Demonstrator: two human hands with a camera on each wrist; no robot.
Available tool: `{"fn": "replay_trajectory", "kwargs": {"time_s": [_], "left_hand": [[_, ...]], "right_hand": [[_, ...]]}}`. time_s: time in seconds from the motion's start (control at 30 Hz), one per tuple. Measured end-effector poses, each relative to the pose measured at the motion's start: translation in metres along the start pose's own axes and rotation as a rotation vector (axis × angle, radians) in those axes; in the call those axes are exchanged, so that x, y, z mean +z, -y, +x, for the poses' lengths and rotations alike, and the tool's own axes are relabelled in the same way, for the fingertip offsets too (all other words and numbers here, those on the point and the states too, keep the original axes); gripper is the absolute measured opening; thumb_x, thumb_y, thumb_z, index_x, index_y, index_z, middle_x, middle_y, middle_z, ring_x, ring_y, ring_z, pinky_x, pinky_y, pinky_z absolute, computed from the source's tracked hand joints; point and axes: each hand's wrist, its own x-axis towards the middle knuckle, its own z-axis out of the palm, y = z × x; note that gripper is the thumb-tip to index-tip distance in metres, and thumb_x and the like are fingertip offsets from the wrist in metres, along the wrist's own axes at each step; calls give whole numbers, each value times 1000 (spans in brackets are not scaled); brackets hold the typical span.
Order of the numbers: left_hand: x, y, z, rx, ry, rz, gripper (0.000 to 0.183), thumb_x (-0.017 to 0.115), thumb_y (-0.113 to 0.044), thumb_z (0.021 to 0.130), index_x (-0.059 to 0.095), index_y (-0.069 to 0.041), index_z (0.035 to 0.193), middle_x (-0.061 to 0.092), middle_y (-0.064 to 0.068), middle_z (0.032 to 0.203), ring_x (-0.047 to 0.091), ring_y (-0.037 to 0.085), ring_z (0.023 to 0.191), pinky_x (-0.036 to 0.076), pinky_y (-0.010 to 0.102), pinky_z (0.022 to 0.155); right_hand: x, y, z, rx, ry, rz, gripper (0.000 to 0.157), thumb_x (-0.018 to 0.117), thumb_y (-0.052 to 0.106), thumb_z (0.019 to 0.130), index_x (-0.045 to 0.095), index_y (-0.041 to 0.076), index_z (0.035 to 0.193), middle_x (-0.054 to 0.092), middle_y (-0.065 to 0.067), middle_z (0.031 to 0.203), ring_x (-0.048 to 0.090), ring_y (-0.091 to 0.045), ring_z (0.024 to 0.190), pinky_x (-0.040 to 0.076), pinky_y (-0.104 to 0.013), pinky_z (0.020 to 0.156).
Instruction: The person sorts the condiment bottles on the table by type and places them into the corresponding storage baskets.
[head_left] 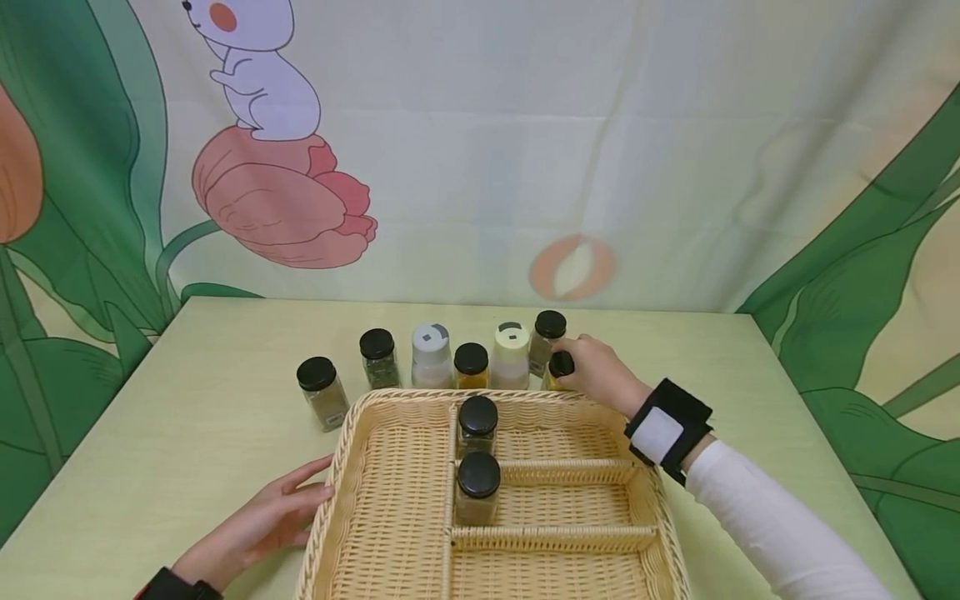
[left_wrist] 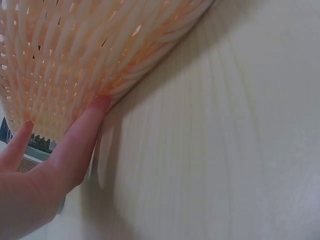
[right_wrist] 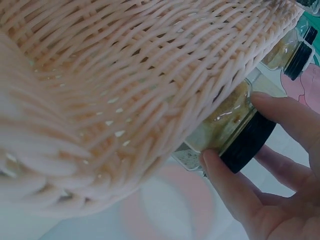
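Observation:
With thumb and fingers, my right hand (head_left: pixel 602 375) pinches a small glass spice jar (right_wrist: pixel 220 122) by its black lid, just behind the back rim of a wicker basket (head_left: pixel 397 492). Yellowish contents show through the glass in the right wrist view. My left hand (head_left: pixel 258 518) rests against the basket's left outer side, its fingertips touching the weave in the left wrist view. Inside the divided basket stand two black-lidded jars: one (head_left: pixel 477 427) in the back right compartment, another (head_left: pixel 477 490) in the middle right compartment.
Along the basket's back edge stand a jar of green flakes (head_left: pixel 379 360), a white-capped shaker (head_left: pixel 431 357), a black-lidded yellow jar (head_left: pixel 472 367), a yellow-capped shaker (head_left: pixel 511 357) and a black-lidded jar (head_left: pixel 547 342). Another jar (head_left: pixel 323 393) stands left. A printed curtain (head_left: pixel 480 183) hangs behind the table.

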Motion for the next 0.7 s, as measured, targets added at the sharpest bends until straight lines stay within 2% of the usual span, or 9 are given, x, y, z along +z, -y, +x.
{"fn": "replay_trajectory", "kwargs": {"time_s": [0.4,0.57,0.7], "left_hand": [[1,-1,1,-15,-22,5,73,46,-22,92,-4,-4,141,40,14,131,51,20,105,42,49,83],[1,0,0,-11,-19,3,73,46,-22,92,-4,-4,141,42,12,128,51,19,105,43,48,83],[0,1,0,-1,-7,-7,72,45,-21,92,-4,-4,142,47,7,124,52,18,104,43,46,83]], "right_hand": [[1,4,0,3,-42,3,43,71,5,71,57,-5,111,56,-18,91,52,-24,77,46,-33,64],[-6,7,-2,8,-48,55,42,68,4,72,57,-5,112,54,-18,91,45,-21,69,37,-27,54],[-15,11,-2,-17,-71,40,41,67,4,72,57,-6,111,55,-18,90,43,-21,67,33,-26,53]]}}
